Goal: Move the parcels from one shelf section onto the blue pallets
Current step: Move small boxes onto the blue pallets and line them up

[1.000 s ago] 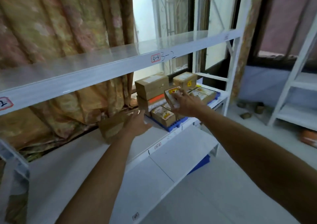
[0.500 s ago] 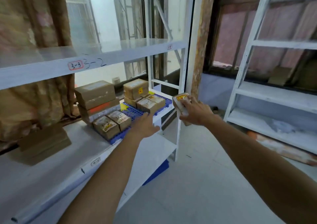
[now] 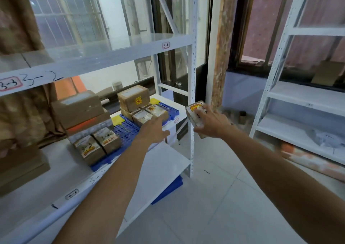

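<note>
step: likely placing small parcel (image 3: 195, 112) | right hand (image 3: 211, 123) grips it midair, right of shelf post (image 3: 192, 75) | left hand (image 3: 155, 129) spread, empty, by blue pallet (image 3: 124, 131) | advice: lower it flat onto bare grid, label up

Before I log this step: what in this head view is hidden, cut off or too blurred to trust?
Head view only:
1. The parcel in the right hand: fingers cover most of it, and the label print is blurred.
2. The lower blue pallet: mostly hidden under the shelf board.
3. The brown boxes at far left: cut by the frame edge and motion-blurred.
</note>
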### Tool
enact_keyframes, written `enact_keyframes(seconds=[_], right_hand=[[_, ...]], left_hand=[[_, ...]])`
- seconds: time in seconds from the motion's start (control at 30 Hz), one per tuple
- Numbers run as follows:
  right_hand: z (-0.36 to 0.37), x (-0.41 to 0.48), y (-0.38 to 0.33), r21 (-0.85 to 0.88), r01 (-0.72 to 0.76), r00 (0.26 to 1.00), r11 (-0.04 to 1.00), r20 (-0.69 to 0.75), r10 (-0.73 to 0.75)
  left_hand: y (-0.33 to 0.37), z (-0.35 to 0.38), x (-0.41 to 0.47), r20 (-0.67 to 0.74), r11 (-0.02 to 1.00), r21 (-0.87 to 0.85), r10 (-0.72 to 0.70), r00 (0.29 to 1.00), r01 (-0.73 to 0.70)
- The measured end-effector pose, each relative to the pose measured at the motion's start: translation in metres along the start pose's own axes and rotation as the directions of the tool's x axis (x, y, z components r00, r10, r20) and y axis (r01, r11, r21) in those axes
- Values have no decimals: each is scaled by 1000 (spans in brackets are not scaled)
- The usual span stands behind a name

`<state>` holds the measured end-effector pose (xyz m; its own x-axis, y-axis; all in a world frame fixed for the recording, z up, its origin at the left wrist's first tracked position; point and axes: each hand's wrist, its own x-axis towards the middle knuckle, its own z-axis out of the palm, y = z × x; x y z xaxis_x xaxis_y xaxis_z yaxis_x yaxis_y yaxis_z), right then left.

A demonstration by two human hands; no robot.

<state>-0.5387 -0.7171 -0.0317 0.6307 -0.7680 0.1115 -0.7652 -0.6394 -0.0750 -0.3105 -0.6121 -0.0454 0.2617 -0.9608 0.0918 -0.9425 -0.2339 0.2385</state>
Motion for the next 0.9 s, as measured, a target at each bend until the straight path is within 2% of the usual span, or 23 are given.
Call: enact_keyframes(seconds=[0.2, 0.33, 0.5, 0.63, 0.77, 0.9], right_hand=[[34, 84, 16, 18, 80, 996, 997, 43, -81], [55, 144, 34, -47, 145, 988, 988, 63, -142], [63, 221, 40, -27, 144, 981, 989, 133, -140], [70, 273, 27, 7, 199, 973, 980, 114, -199], [82, 315, 15, 71, 250, 961, 966, 104, -257], [101, 349, 14, 61, 309, 939, 949, 138, -315]], left_hand=[[-20, 23, 79, 28, 998, 10, -70, 997, 69], [-44, 41, 138, -7, 993, -60, -100, 995, 99], [-80, 53, 181, 6, 972, -153, -179, 984, 177], [-107, 48, 210, 4, 972, -60, -227, 974, 226], [-124, 49, 225, -9, 949, -61, -310, 951, 309], [-122, 62, 235, -2, 932, -39, -361, 932, 361]])
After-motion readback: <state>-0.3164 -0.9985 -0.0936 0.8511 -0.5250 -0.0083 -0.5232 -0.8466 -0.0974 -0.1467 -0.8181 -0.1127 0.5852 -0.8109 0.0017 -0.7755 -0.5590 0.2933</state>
